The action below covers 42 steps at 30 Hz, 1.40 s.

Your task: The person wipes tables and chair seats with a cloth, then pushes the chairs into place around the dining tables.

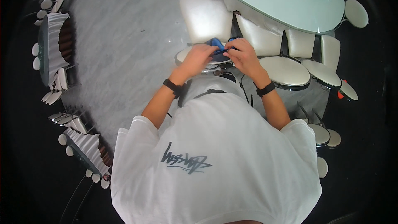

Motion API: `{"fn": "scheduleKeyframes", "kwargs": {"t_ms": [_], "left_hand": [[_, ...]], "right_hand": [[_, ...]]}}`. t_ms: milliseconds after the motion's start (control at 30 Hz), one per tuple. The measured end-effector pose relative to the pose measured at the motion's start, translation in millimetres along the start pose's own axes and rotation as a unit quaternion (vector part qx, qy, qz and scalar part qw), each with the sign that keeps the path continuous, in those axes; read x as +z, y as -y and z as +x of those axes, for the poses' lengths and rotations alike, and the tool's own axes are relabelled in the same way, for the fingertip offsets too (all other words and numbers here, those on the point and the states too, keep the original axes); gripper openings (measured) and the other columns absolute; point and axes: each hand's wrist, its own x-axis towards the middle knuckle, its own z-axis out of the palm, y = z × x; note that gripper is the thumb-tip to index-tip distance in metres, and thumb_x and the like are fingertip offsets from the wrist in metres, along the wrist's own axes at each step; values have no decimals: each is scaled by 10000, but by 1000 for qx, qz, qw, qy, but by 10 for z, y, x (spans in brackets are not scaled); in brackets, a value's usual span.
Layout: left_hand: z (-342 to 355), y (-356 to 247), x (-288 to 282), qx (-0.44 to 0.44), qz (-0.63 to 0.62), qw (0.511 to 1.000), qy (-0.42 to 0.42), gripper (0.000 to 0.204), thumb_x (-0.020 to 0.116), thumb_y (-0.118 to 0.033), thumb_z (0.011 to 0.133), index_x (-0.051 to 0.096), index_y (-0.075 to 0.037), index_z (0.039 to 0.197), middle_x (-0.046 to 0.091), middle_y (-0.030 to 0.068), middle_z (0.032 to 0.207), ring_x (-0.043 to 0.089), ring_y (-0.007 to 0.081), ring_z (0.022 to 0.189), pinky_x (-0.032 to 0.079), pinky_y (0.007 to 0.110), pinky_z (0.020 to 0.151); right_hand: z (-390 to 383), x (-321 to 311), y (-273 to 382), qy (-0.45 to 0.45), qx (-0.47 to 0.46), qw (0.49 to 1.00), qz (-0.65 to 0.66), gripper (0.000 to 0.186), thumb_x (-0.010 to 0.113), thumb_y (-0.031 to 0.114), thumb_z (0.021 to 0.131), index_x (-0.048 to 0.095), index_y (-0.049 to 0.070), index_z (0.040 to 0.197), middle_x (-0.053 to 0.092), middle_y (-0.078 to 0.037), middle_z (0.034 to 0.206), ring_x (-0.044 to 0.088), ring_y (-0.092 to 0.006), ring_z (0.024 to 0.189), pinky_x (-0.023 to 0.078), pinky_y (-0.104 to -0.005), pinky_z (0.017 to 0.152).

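**Both hands work a blue cloth over a white chair**

While the pale green glass tabletop (290, 0) curves away above, a person in a white T-shirt (215, 161) bends over a round white chair seat (184, 54), the landmark of this scene. Left of the seat, grey marbled floor (116, 37) runs toward draped banquet tables. Directly over the seat, the left hand (199, 57) pinches one edge of a blue cloth (216, 45), its fingers (207, 50) curled tight around the fabric. Just right of the seat, the right hand (244, 56) grips the cloth's other side, fingers likewise closed on it. Both wrists carry black bands. Further right, more white chairs (286, 70) line the tabletop's rim. Handling it well would seem to call for even tension between the hands, keeping the cloth bunched above the seat rather than letting a corner trail.
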Motion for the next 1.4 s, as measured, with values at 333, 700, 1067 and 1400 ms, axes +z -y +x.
{"fn": "scheduleKeyframes", "kwargs": {"t_ms": [333, 700, 1067, 1400], "left_hand": [[119, 8, 40, -30, -56, 994, 92, 148, 647, -90, 912, 666, -38, 1049, 677, 178, 1001, 634, 396, 996, 509, 468, 892], [-182, 399, 286, -148, -26, 986, 78, 219, 577, -222, 987, 667, -31, 1047, 705, 187, 1059, 631, 410, 1016, 503, 496, 892], [-135, 133, 145, -94, -30, 995, 24, 488, 701, -273, 890, 634, -84, 1335, 645, 147, 1359, 582, 387, 1247, 477, 484, 1041], [-379, 140, 75, -59, 130, 981, 131, 861, 674, 23, 638, 598, -229, 1457, 550, 70, 1534, 513, 340, 1410, 448, 544, 1128]], "right_hand": [[50, -289, 41, -56, 83, 995, -9, 111, 748, 79, 899, 643, 44, 912, 677, -94, 851, 637, -278, 783, 507, -366, 773], [-773, 112, -812, -180, 422, 865, 203, 152, 695, 121, 986, 620, 12, 910, 713, -49, 824, 646, -93, 722, 514, -252, 681], [-1621, 811, -1159, -163, 553, 769, 276, 157, 650, 153, 1018, 626, -2, 1029, 718, -75, 939, 669, -136, 791, 542, -283, 751], [-1447, 1868, -973, -248, 678, 633, 280, 569, 488, 291, 1061, 469, -104, 1470, 661, -307, 1297, 631, -379, 1248, 444, -390, 1098]]}}
